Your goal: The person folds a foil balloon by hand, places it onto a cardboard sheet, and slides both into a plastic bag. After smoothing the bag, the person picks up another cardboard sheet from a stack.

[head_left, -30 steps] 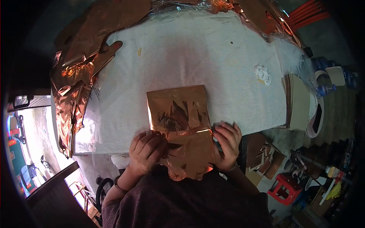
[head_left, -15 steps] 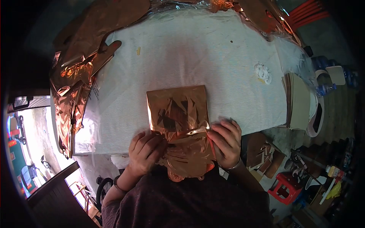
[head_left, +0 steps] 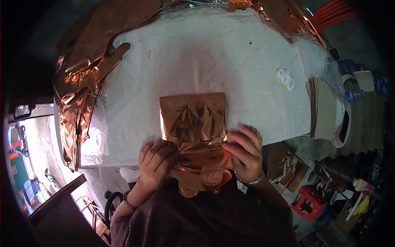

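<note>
A copper-coloured foil sheet [head_left: 193, 119] lies at the near edge of the white-covered table, its upper part flat and rectangular, its lower part hanging toward my lap with a scalloped end. My left hand [head_left: 157, 162] grips the foil's left edge, fingers bent over it, the fingertips partly hidden. At the right edge, my right hand [head_left: 246, 154] pinches the foil between thumb and lower fingers, while the upper fingers are lifted a little. A crease runs across the foil between both hands.
More copper foil [head_left: 82, 78] is heaped along the table's left side and far edge. White string [head_left: 284, 78] lies on the tabletop [head_left: 263, 103] at the right. Cardboard sheets [head_left: 323, 109] stand at the right edge. A red stool [head_left: 309, 202] is on the floor at lower right.
The lower part of the foil has shifted and catches the light differently, its scalloped end slightly moved. My right hand's upper fingers have lifted and spread a little.
</note>
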Motion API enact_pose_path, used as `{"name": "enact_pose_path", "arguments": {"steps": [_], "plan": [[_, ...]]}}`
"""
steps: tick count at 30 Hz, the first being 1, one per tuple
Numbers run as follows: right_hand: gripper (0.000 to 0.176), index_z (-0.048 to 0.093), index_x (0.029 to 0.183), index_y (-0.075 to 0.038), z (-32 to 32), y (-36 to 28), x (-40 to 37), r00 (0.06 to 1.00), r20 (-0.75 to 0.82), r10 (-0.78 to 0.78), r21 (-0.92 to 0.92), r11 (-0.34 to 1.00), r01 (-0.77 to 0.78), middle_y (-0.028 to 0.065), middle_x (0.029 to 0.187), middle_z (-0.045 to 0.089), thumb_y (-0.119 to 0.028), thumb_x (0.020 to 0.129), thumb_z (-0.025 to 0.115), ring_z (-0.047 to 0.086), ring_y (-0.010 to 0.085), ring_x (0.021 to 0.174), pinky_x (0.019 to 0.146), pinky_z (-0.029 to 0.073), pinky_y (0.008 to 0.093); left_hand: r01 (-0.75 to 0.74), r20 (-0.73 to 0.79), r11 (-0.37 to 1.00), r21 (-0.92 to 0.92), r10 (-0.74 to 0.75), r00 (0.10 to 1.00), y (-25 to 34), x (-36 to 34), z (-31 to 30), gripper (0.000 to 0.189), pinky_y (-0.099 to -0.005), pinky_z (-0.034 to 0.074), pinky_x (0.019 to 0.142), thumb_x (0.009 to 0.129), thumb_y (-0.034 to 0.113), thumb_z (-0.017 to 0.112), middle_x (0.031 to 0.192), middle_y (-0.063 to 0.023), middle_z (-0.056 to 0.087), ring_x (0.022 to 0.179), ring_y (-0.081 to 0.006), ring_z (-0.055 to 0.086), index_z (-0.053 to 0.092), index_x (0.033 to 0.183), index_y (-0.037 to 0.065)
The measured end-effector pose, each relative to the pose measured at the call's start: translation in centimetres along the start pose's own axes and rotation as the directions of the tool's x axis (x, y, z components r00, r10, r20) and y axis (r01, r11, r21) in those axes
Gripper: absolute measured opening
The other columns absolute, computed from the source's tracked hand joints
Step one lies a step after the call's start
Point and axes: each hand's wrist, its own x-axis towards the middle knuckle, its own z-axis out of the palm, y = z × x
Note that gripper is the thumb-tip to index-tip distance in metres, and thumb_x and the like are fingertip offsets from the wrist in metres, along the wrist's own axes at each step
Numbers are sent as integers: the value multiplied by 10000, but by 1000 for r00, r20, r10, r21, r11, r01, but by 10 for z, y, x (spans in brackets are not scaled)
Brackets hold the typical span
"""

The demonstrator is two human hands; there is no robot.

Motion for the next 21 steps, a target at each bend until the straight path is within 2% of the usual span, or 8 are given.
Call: {"name": "enact_pose_path", "arguments": {"steps": [5,7,11,16,21], "plan": [[259,730,853,-63,1,-6,2,995,-4,99,-14,995,-99,72,1099,650,53,633,656,508,300,1176,1023,339,462,124,42,989,-86,-121,992,1,8,-5,275,-414,407,946,669,96,679,1007,-39,633,976,-236,584,664,944,96],[188,699,809,-45,5,-7,3,989,-32,147,-27,989,-148,67,1100,649,44,647,666,506,303,1185,1030,328,461,192,67,966,-175,-183,981,3,14,-8,278,-411,413,890,643,68,665,950,-52,622,933,-257,569,662,921,84],[139,654,787,-35,7,-11,6,983,-52,178,-29,983,-179,72,1118,639,33,668,677,506,308,1184,1033,320,461,228,52,959,-169,-222,974,2,17,-6,261,-395,410,824,645,54,675,906,-62,611,877,-263,562,656,905,68],[164,624,823,-41,11,-13,9,972,-80,221,-40,974,-225,68,1110,621,-45,706,738,503,309,1183,1028,314,466,335,1,918,-213,-343,939,8,26,-3,185,-376,402,774,710,29,686,853,-93,610,833,-288,546,629,885,13],[171,625,828,-40,13,-15,11,965,-95,242,-36,968,-247,61,1097,615,-66,717,753,496,307,1183,1015,321,459,347,24,914,-210,-350,936,7,29,-2,175,-383,401,760,736,52,695,878,-112,623,812,-296,538,611,878,-3]]}}
